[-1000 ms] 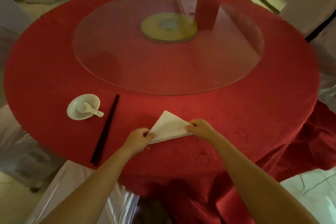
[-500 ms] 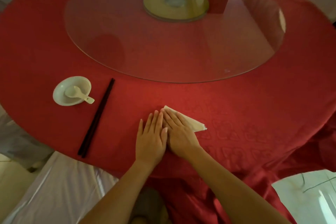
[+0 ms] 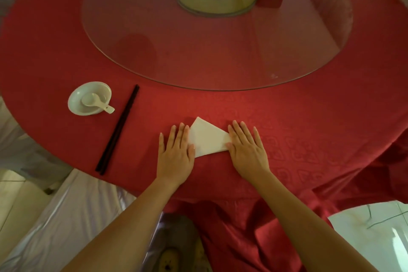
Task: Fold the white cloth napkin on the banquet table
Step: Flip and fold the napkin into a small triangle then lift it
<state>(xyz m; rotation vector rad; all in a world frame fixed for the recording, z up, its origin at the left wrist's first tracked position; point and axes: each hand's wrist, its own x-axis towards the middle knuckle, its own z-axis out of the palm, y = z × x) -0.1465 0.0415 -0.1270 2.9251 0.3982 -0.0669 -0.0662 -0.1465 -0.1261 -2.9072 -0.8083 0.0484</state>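
Head view: the round counter in red cloth carries a glass turntable. Near its front edge lies the folded white napkin, a triangle. The left hand and right hand press flat, fingers spread, on its two ends, gripping nothing. Chopsticks and a bowl with a spoon sit left.

napkin corners under hands (both flat) | turntable cut off at top
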